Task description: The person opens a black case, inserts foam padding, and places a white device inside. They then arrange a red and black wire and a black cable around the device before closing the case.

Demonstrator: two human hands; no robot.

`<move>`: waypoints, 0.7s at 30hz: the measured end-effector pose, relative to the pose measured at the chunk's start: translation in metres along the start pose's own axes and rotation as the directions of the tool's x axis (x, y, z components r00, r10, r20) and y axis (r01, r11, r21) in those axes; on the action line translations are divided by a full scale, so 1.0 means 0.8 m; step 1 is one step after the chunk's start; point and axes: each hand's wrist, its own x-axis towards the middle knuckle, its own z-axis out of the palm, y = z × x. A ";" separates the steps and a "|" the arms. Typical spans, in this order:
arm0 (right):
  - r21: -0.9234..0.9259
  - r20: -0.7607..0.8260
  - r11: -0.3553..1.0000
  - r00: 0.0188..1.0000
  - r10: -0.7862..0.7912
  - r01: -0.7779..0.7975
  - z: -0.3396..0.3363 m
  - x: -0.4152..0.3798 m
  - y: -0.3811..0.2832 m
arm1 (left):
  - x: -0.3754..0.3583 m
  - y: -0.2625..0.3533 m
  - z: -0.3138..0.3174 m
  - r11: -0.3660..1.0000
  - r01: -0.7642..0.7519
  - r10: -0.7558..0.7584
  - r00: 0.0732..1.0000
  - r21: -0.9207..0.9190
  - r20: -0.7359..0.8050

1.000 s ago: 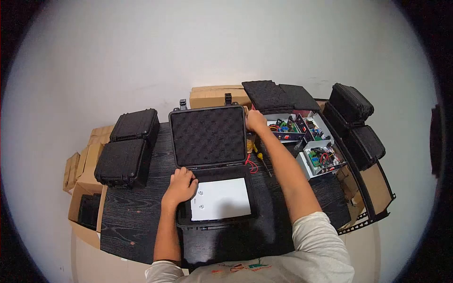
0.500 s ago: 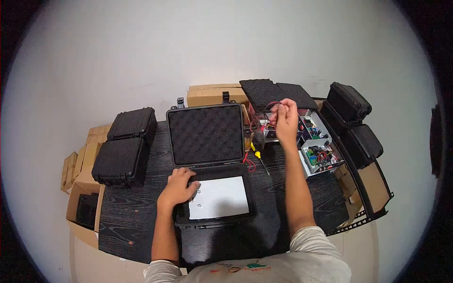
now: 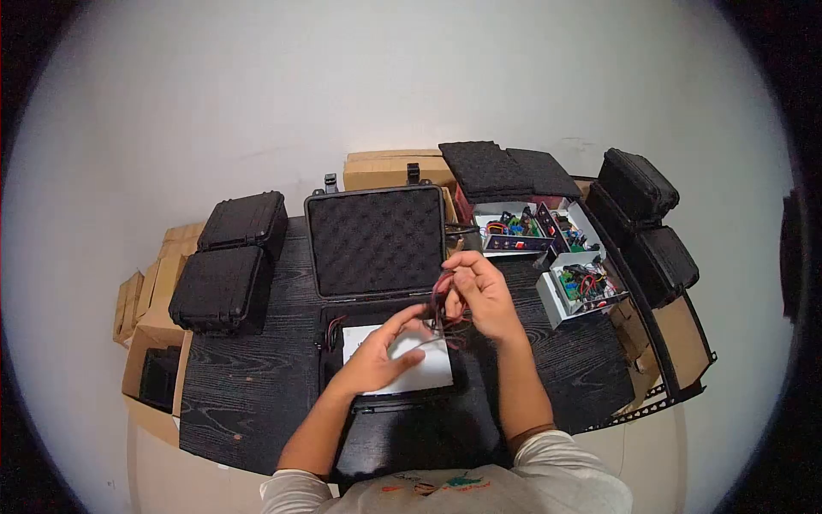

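My right hand pinches a bundle of red and black cable above the right side of an open black hard case. Below the cable my left hand reaches in, thumb and fingers apart, its fingertips close to the hanging strands. A white panel lies in the case's lower half, partly covered by my left hand. Another small coil of red and black wire is tucked into the case's left side. Dark egg-crate foam lines the raised lid.
White housings with circuit boards stand at the right, with foam sheets behind them. Closed black cases are stacked at the left and right. Cardboard boxes flank the dark wood-grain table.
My right hand has brought the cable from the back right down to the case. My left hand has left the case's left side and moved right, uncovering the wire coil there.
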 end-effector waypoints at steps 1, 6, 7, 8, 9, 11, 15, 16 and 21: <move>-0.034 0.009 0.999 1.000 0.023 -0.023 0.001 0.000 -0.001 | 0.000 -0.006 -0.001 0.993 0.078 -0.078 0.997 -0.091 0.001; -0.044 0.093 0.990 0.986 0.141 -0.137 0.008 -0.008 -0.008 | 0.007 -0.014 -0.008 0.925 -0.220 0.214 0.975 0.308 0.053; -0.029 0.126 0.987 0.979 0.158 -0.155 0.009 -0.009 -0.007 | 0.008 -0.013 -0.003 0.942 -0.240 0.239 0.971 0.233 0.035; -0.036 0.108 0.981 0.975 0.196 -0.193 0.011 -0.009 -0.010 | 0.009 -0.011 0.001 0.953 -0.260 0.261 0.965 0.157 0.015; -0.043 0.095 0.981 0.976 0.194 -0.191 0.011 -0.009 -0.009 | 0.006 -0.009 0.004 0.985 -0.169 0.170 0.985 -0.035 0.023; -0.057 0.072 0.981 0.979 0.190 -0.186 0.009 -0.008 -0.008 | -0.001 -0.005 0.010 0.915 0.040 -0.003 0.996 -0.400 0.092; -0.100 0.103 0.967 0.964 0.245 -0.235 0.011 -0.011 -0.016 | 0.000 0.005 0.009 0.979 0.134 -0.116 0.986 -0.153 0.118; -0.120 0.124 0.964 0.960 0.251 -0.237 0.012 -0.012 -0.017 | -0.001 0.017 0.007 0.982 0.188 -0.188 0.975 0.007 0.119; -0.161 0.126 0.965 0.965 0.229 -0.208 0.015 -0.009 -0.007 | 0.002 -0.018 -0.004 0.919 -0.119 0.092 0.992 0.375 0.089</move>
